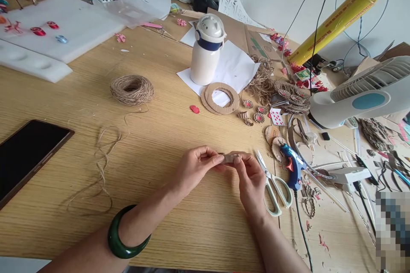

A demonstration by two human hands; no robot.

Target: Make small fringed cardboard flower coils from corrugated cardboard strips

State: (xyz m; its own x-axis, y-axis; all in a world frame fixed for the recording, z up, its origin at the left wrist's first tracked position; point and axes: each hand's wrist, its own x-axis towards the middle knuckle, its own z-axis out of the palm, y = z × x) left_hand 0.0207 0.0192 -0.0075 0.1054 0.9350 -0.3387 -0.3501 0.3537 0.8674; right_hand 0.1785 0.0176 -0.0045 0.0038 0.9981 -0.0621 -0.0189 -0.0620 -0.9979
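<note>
A small greyish-brown strip (229, 159), which looks like cardboard, is stretched between both sets of fingertips above the wooden table. My left hand (199, 163) pinches its left end, and my right hand (251, 175) pinches the other end. Just right of my right hand lie scissors (272, 184) with pale handles, their blades pointing away from me. Beyond them a blue glue gun (292, 164) rests on the table. Two cardboard rings (235, 108) overlap ahead of my hands, with small red discs (194, 109) to their left. Fingers hide part of the strip.
A twine coil (132, 90) trails loose twine (104, 158) at left, near a phone (32, 153). A white bottle (206, 57) stands on paper behind the rings. At right are a fan (365, 89), cables and several cardboard scraps. Foam boards (64, 25) lie far left.
</note>
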